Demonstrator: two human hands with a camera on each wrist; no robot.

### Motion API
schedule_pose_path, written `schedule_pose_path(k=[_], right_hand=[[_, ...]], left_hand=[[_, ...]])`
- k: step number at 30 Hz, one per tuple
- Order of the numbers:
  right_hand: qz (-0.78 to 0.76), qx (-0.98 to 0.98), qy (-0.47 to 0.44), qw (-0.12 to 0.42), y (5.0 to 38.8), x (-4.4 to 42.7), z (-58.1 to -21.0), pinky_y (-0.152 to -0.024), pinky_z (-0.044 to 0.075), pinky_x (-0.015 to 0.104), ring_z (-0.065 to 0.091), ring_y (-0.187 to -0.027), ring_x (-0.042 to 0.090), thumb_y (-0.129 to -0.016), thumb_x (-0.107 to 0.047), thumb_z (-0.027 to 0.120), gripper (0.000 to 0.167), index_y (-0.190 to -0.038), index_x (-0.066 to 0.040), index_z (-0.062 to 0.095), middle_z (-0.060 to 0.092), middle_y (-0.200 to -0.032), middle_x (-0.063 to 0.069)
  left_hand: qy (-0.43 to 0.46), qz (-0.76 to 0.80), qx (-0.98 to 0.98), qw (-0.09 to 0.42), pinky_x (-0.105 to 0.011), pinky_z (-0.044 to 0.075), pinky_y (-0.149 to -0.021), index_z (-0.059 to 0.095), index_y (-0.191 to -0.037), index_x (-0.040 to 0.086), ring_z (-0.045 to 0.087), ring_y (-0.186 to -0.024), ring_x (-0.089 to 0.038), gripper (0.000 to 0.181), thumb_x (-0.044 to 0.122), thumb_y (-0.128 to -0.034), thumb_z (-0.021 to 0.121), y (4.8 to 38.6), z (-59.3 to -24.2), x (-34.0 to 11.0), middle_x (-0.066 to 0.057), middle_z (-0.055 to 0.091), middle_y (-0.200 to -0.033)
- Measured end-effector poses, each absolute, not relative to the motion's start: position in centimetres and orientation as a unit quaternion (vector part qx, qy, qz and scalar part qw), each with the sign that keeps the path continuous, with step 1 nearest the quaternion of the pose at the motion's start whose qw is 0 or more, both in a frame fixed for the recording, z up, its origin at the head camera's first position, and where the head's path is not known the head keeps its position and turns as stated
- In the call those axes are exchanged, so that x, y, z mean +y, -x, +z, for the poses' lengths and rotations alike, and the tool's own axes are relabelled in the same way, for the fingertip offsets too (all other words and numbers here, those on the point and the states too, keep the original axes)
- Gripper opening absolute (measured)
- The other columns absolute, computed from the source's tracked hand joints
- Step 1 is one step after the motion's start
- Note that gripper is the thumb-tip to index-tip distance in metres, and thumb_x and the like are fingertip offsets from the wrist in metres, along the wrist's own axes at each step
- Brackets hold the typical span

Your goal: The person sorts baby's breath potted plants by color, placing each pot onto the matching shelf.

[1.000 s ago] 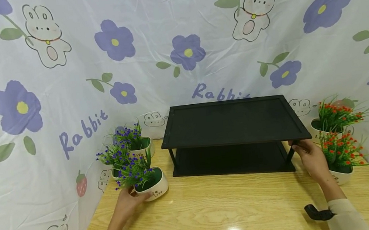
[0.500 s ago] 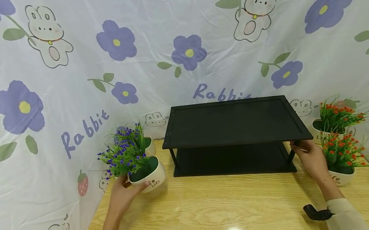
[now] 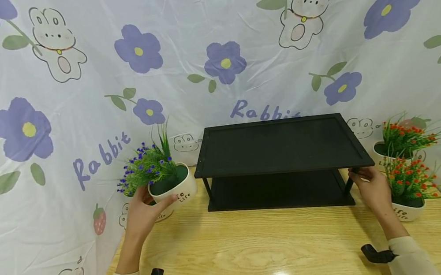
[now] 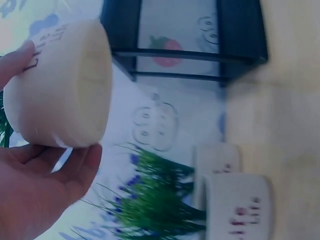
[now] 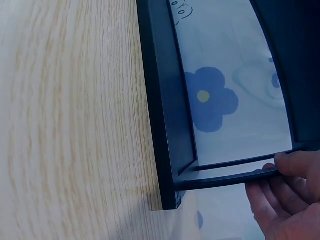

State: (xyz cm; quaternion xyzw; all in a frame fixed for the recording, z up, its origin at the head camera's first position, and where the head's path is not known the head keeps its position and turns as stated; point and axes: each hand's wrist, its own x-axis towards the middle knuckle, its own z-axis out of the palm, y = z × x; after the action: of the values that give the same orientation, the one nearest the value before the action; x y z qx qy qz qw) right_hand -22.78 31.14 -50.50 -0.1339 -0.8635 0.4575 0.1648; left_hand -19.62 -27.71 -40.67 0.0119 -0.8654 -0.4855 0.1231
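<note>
My left hand point(image 3: 142, 215) grips a white oval flowerpot point(image 3: 177, 189) of artificial plants with purple flowers, thumb on its lettered side. In the left wrist view this pot point(image 4: 62, 90) is off the table, its underside partly showing. Below it stand two similar purple-flowered pots, a nearer one point(image 4: 240, 210) and a farther one point(image 4: 218, 154); the head view mostly hides them. My right hand point(image 3: 375, 190) holds the right front post of a black two-tier shelf point(image 3: 281, 146). In the right wrist view, thumb and fingers close round this thin post point(image 5: 230, 180) near the upper board.
Two white pots with orange-red flowers, a near one point(image 3: 408, 210) and a far one point(image 3: 381, 151), stand right of the shelf. A patterned cloth point(image 3: 183, 83) hangs behind and at the left of the wooden table point(image 3: 251, 249).
My left hand has raised the purple-flowered pot and moved it back, up to about the height of the shelf's top. My right hand has stayed on the post, and the shelf has not moved.
</note>
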Motion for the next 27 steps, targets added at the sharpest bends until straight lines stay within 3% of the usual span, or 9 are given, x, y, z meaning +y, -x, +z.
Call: schedule_pose_path(k=[4, 7, 11, 14, 17, 24, 27], right_hand=[[0.459, -0.863, 0.138, 0.162, 22.8, 31.2, -50.5, -0.105, 0.048, 0.067, 0.059, -0.132, 0.048, -0.111, -0.025, 0.059, 0.04, -0.141, 0.0, 0.062, 0.064, -0.14, 0.031], [0.457, -0.863, 0.141, 0.161, 22.8, 31.2, -50.6, -0.105, 0.049, 0.066, 0.06, -0.13, 0.046, -0.111, -0.027, 0.06, 0.04, -0.141, -0.002, 0.063, 0.065, -0.14, 0.03], [0.452, -0.864, 0.147, 0.164, 22.9, 31.2, -50.6, -0.104, 0.05, 0.063, 0.063, -0.119, 0.034, -0.11, -0.026, 0.061, 0.038, -0.14, -0.003, 0.065, 0.067, -0.139, 0.028], [0.451, -0.864, 0.147, 0.167, 22.9, 31.1, -50.6, -0.104, 0.05, 0.064, 0.064, -0.119, 0.034, -0.11, -0.025, 0.061, 0.037, -0.139, -0.003, 0.066, 0.067, -0.138, 0.028], [0.455, -0.863, 0.145, 0.165, 23.0, 31.2, -50.6, -0.106, 0.049, 0.066, 0.062, -0.127, 0.042, -0.11, -0.025, 0.061, 0.037, -0.14, -0.003, 0.065, 0.066, -0.14, 0.028], [0.463, -0.864, 0.131, 0.146, 23.0, 31.5, -50.7, -0.107, 0.046, 0.07, 0.056, -0.136, 0.05, -0.112, -0.031, 0.058, 0.046, -0.147, -0.002, 0.058, 0.061, -0.145, 0.031], [0.465, -0.865, 0.123, 0.14, 23.0, 31.5, -50.7, -0.106, 0.046, 0.071, 0.055, -0.137, 0.051, -0.112, -0.034, 0.057, 0.05, -0.151, -0.002, 0.055, 0.059, -0.147, 0.032]], left_hand=[[-0.005, -0.481, -0.867, 0.131, -0.021, 0.052, -0.094, 0.045, -0.161, 0.013, 0.064, -0.132, -0.036, 0.085, 0.036, -0.091, 0.087, 20.1, -38.8, -27.4, -0.016, 0.061, -0.148], [0.001, -0.485, -0.865, 0.125, -0.041, 0.057, -0.102, 0.042, -0.163, 0.011, 0.062, -0.134, -0.04, 0.087, 0.037, -0.0918, 0.085, 20.4, -37.4, -27.2, -0.019, 0.058, -0.152], [0.011, -0.481, -0.867, 0.129, -0.063, 0.051, -0.111, 0.038, -0.165, 0.013, 0.057, -0.14, -0.043, 0.094, 0.041, -0.0897, 0.086, 20.9, -35.8, -26.5, -0.019, 0.053, -0.159], [0.023, -0.481, -0.867, 0.13, -0.063, 0.05, -0.113, 0.037, -0.166, 0.014, 0.056, -0.143, -0.043, 0.097, 0.042, -0.0887, 0.087, 21.5, -34.9, -25.9, -0.017, 0.052, -0.161], [0.039, -0.492, -0.861, 0.127, -0.061, 0.05, -0.115, 0.036, -0.166, 0.013, 0.056, -0.144, -0.04, 0.097, 0.041, -0.0887, 0.088, 22.2, -34.2, -25.3, -0.016, 0.053, -0.16], [0.068, -0.507, -0.85, 0.126, -0.035, 0.057, -0.108, 0.04, -0.164, 0.011, 0.062, -0.139, -0.032, 0.091, 0.036, -0.0898, 0.088, 24.1, -33.8, -24.2, -0.013, 0.058, -0.155], [0.083, -0.514, -0.845, 0.12, -0.036, 0.056, -0.109, 0.04, -0.164, 0.011, 0.061, -0.139, -0.031, 0.091, 0.035, -0.0899, 0.088, 24.7, -33.6, -23.7, -0.012, 0.058, -0.156]])
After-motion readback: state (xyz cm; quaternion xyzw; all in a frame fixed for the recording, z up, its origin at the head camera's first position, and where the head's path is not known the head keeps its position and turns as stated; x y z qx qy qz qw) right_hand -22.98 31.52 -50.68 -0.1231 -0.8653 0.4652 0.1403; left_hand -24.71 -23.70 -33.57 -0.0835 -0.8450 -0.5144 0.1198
